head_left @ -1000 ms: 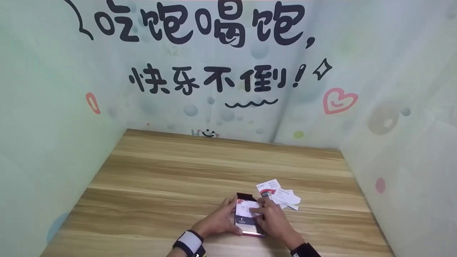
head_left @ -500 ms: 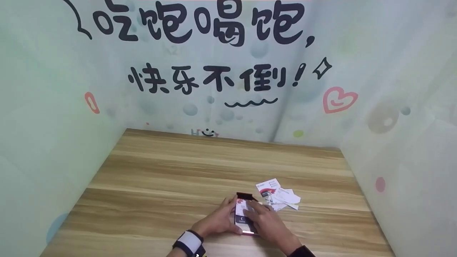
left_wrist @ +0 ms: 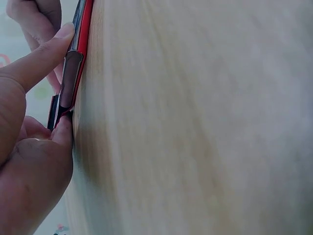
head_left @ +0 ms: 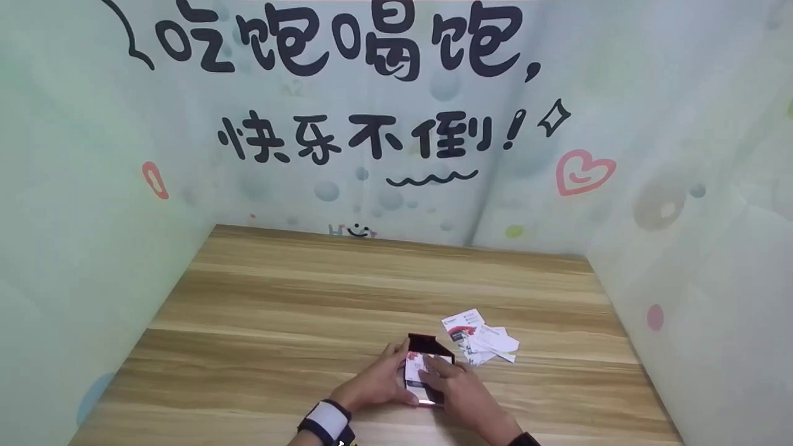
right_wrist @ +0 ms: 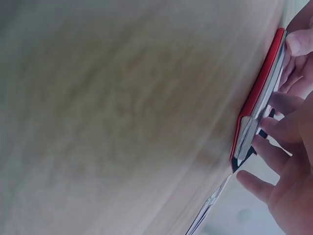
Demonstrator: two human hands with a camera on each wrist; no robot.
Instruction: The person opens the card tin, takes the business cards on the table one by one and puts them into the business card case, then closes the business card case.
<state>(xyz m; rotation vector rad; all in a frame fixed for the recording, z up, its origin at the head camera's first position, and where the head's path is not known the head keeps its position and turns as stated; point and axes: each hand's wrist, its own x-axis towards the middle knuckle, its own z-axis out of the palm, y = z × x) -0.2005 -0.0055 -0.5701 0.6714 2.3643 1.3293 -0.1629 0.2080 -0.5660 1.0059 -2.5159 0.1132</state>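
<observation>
With my left hand [head_left: 378, 379] I grip a slim, flat case [right_wrist: 259, 78], its long side held between thumb and fingertips; its shell is smooth red outside, dark inside the raised flap at its far end, with a shiny, silvery strip at the near end. My right hand [head_left: 461, 387] has its fingers fairly straight and a little spread, tips resting on a white card [head_left: 414, 365] with red and dark print, which lies flat in the case. The case sits on my side of the table [head_left: 310, 297], right of its middle; the grained wood runs from it to the left, right and back edges, where fabric-like walls [head_left: 372, 204] with printed lettering rise. Loose cards [head_left: 480, 337] overlap in a fanned heap just beyond my right hand, toward the table's far right corner, hemming that side in.
</observation>
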